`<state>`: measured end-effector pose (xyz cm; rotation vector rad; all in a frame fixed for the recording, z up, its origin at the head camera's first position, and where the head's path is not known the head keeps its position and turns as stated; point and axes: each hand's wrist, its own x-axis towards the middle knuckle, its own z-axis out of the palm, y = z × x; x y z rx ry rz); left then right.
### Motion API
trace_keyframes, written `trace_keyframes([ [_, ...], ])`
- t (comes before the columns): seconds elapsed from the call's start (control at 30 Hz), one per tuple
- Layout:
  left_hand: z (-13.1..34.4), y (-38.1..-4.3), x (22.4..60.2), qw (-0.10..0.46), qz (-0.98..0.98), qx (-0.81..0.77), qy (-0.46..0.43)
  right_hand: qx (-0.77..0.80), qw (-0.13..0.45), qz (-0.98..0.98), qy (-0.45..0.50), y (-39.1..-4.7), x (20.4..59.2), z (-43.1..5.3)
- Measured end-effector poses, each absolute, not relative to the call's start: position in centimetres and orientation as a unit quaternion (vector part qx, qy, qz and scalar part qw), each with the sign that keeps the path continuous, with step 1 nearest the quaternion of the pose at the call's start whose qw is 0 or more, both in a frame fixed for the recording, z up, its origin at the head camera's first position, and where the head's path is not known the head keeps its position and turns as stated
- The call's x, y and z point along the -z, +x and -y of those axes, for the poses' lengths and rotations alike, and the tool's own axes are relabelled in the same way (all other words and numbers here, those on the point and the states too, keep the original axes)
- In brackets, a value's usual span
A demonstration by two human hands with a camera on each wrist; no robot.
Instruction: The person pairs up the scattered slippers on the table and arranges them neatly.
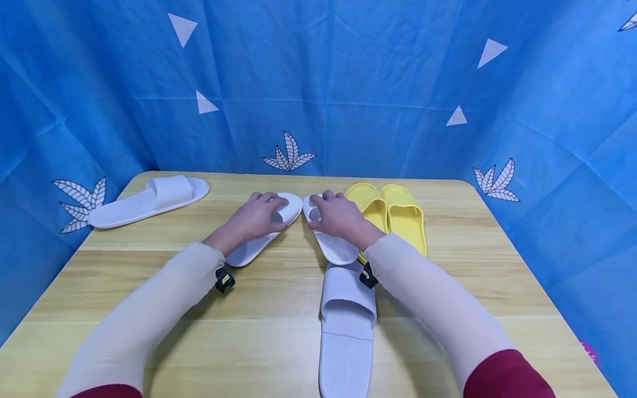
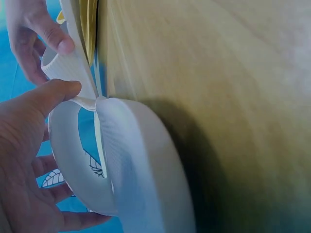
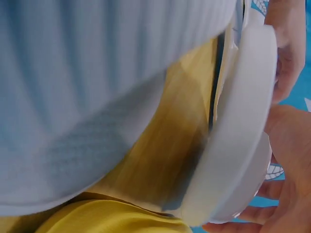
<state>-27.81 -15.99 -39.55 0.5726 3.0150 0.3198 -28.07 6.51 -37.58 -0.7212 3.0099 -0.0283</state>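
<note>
Near the back middle of the table, my left hand [image 1: 255, 216] grips a white slipper [image 1: 249, 250] across its ribbed strap. In the left wrist view its thumb lies on one side of the strap and its fingers on the other. My right hand [image 1: 338, 216] grips a second white slipper [image 1: 338, 250] by the strap. The two slippers angle toward each other with their toe ends nearly meeting. In the right wrist view the right-hand slipper [image 3: 238, 126] shows its edge to the camera, and the fingers reach around its strap side.
A grey slipper [image 1: 346, 342] lies close in front of my right hand's slipper. Beside my right wrist stands a pair of yellow slippers [image 1: 405, 221], partly covered by the arm. Another white slipper [image 1: 144, 204] lies at the table's back left corner. Blue cloth [image 1: 323, 66] hangs behind the table.
</note>
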Motion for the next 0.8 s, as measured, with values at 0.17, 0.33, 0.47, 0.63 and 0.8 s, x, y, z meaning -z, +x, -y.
trace_keyframes([
  [0.17, 15.6, -28.5, 39.7, 0.035, -0.977, -0.108, 0.181, 0.022, 0.044, -0.974, -0.221, -28.7, 37.8, -6.4],
  [0.33, 15.1, -29.2, 39.7, 0.044, -0.977, -0.116, 0.174, 0.023, 0.059, -0.974, -0.216, -29.3, 38.1, -6.4],
  [0.47, 14.6, -29.7, 39.7, 0.055, -0.979, -0.128, 0.151, 0.033, 0.068, -0.975, -0.21, -29.6, 38.3, -6.3],
  [0.63, 14.2, -30.3, 39.7, 0.06, -0.98, -0.136, 0.135, 0.032, 0.079, -0.973, -0.216, -30.0, 38.5, -6.4],
  [0.8, 13.9, -30.6, 39.5, 0.072, -0.979, -0.14, 0.129, 0.033, 0.082, -0.97, -0.225, -30.2, 38.5, -6.5],
])
